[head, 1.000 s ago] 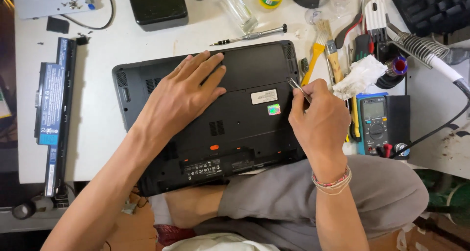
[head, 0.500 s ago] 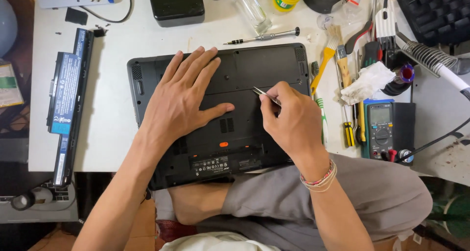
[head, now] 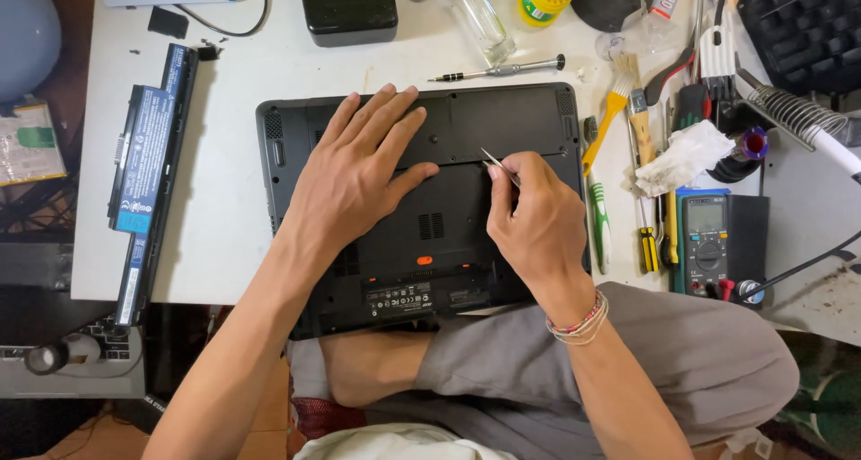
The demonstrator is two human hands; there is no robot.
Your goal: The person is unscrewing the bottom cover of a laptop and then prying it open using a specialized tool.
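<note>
A black laptop (head: 502, 119) lies upside down on the white table (head: 224, 209), its near edge hanging over my lap. My left hand (head: 354, 177) rests flat on the bottom cover, fingers spread toward the far edge. My right hand (head: 538, 222) pinches thin metal tweezers (head: 496, 164), whose tips touch the seam of the access panel near the middle of the laptop. A beaded bracelet circles my right wrist.
A long laptop battery (head: 148, 155) lies at the left. A small screwdriver (head: 498, 68) lies just beyond the laptop. At the right are brushes (head: 610, 119), a toothbrush (head: 599, 222), a multimeter (head: 708, 240), a crumpled tissue (head: 686, 155) and a soldering iron stand (head: 794, 110).
My right hand has moved left with the tweezers, from the laptop's right edge to the panel seam near its middle. My left hand stays flat on the cover.
</note>
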